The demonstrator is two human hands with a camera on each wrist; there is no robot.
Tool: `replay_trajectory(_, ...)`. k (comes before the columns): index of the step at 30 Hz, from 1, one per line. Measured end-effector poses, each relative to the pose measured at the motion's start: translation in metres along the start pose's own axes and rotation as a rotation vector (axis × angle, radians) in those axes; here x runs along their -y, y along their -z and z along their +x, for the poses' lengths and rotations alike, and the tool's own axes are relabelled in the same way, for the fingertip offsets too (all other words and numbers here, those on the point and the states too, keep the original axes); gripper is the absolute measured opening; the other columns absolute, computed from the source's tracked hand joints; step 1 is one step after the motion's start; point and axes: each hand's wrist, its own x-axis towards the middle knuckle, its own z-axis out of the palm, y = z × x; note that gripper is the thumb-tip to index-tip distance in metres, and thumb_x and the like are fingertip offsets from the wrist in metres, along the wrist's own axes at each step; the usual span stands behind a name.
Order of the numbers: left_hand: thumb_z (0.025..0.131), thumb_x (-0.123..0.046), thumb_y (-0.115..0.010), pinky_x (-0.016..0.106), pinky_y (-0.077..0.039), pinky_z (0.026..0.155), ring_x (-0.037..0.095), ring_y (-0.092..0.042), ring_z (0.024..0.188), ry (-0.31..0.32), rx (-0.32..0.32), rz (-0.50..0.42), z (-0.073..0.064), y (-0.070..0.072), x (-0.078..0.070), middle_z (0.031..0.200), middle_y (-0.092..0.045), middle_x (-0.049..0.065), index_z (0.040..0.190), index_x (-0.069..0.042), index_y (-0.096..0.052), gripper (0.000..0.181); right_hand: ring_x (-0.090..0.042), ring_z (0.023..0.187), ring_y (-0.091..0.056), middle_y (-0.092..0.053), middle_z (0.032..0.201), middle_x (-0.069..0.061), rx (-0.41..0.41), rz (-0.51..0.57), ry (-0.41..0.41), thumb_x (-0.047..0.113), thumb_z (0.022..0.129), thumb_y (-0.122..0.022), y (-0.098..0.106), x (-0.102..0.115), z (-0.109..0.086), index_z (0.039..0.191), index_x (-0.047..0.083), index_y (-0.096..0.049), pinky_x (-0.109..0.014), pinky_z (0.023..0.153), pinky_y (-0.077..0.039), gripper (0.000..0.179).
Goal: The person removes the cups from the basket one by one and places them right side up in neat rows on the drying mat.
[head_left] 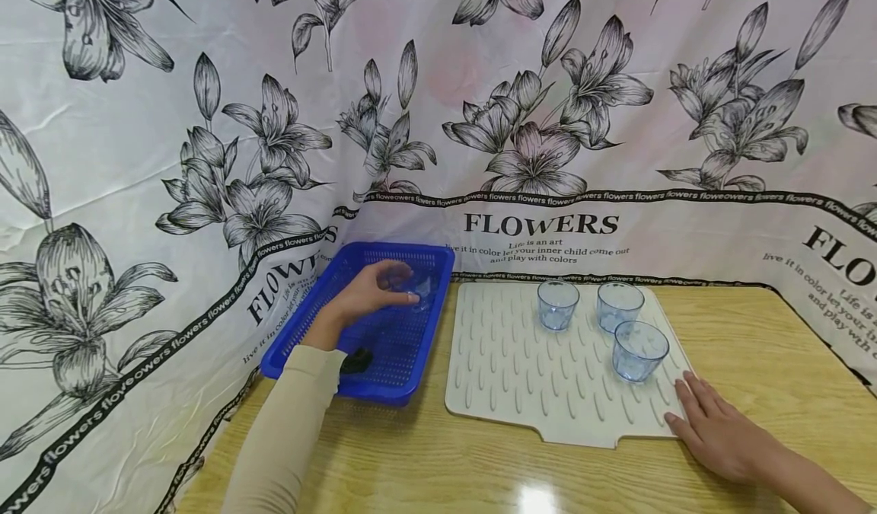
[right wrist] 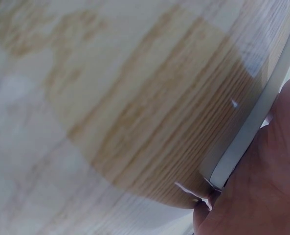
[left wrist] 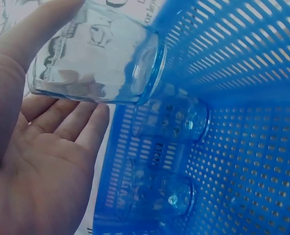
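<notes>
My left hand (head_left: 366,293) is over the blue basket (head_left: 393,350), and in the left wrist view it holds a clear glass (left wrist: 100,54) between thumb and fingers. The glass lies tilted on its side in the grip. Beyond it, two more clear glasses, an upper glass (left wrist: 176,117) and a lower glass (left wrist: 159,196), are inside the basket. My right hand (head_left: 726,430) rests with extended fingers on the right edge of a white drying mat (head_left: 500,369). Three bluish glasses stand on that mat: a left glass (head_left: 558,307), a back glass (head_left: 620,308) and a front glass (head_left: 640,354).
Mat and basket sit side by side on a wood-grain table (head_left: 466,461). A white floral curtain (head_left: 384,27) hangs behind the table and along its left side, close to the basket. Near the left cuff, a small dark object (head_left: 356,360) shows against the basket.
</notes>
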Motion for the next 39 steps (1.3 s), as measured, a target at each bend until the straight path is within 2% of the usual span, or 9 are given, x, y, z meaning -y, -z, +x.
replay_trajectory(9,0.086,-0.017,-0.085,0.045,-0.049,0.106,0.029,-0.052,0.137,-0.052,-0.031,-0.090,0.000,-0.008,-0.012,0.145,-0.056,0.015,0.142,-0.001,-0.052,0.067,-0.064,0.143,-0.014,-0.016,0.156,-0.046,-0.003,-0.040,0.002,0.040,0.111,-0.041,0.000,0.001,-0.002,0.148,-0.023,-0.027,-0.076,0.110,-0.019,0.075)
replay_trajectory(17,0.089,-0.012,-0.081,0.046,-0.049,0.107,0.031,-0.054,0.134,-0.082,-0.018,-0.109,-0.002,-0.012,-0.025,0.146,-0.053,0.023,0.145,0.000,-0.050,0.065,-0.064,0.142,-0.016,-0.017,0.155,-0.046,-0.005,-0.041,0.000,0.040,0.110,-0.042,-0.001,0.004,-0.001,0.148,-0.024,-0.027,-0.076,0.109,-0.020,0.075)
replay_trajectory(24,0.090,-0.012,-0.081,0.038,-0.053,0.100,0.028,-0.058,0.129,-0.106,-0.012,-0.111,-0.003,-0.019,-0.028,0.138,-0.060,0.015,0.143,0.001,-0.053,0.062,-0.064,0.141,-0.018,-0.019,0.155,-0.046,-0.008,-0.059,-0.004,0.040,0.110,-0.043,-0.002,0.005,-0.003,0.147,-0.023,-0.029,-0.075,0.109,-0.022,0.075)
replay_trajectory(32,0.090,-0.011,-0.081,0.038,-0.053,0.100,0.029,-0.060,0.126,-0.138,0.023,-0.111,-0.007,-0.032,-0.040,0.137,-0.059,0.018,0.139,-0.003,-0.055,0.056,-0.064,0.141,-0.019,-0.020,0.154,-0.046,-0.006,-0.066,-0.007,0.040,0.110,-0.044,-0.002,0.005,-0.005,0.146,-0.024,-0.031,-0.075,0.109,-0.022,0.075)
replay_trajectory(36,0.090,-0.010,-0.081,0.038,-0.053,0.099,0.030,-0.059,0.124,-0.157,0.037,-0.115,-0.007,-0.038,-0.043,0.137,-0.058,0.022,0.137,-0.001,-0.055,0.055,-0.064,0.141,-0.019,-0.020,0.154,-0.046,-0.008,-0.071,-0.009,0.041,0.110,-0.043,-0.002,0.005,-0.005,0.147,-0.023,-0.030,-0.075,0.109,-0.022,0.075)
replay_trajectory(39,0.090,-0.010,-0.080,0.036,-0.054,0.096,0.029,-0.060,0.123,-0.160,0.038,-0.111,-0.007,-0.043,-0.045,0.135,-0.059,0.019,0.137,-0.001,-0.055,0.054,-0.064,0.141,-0.018,-0.019,0.155,-0.046,-0.011,-0.067,-0.008,0.041,0.110,-0.043,-0.002,0.005,-0.005,0.147,-0.023,-0.030,-0.075,0.109,-0.022,0.075)
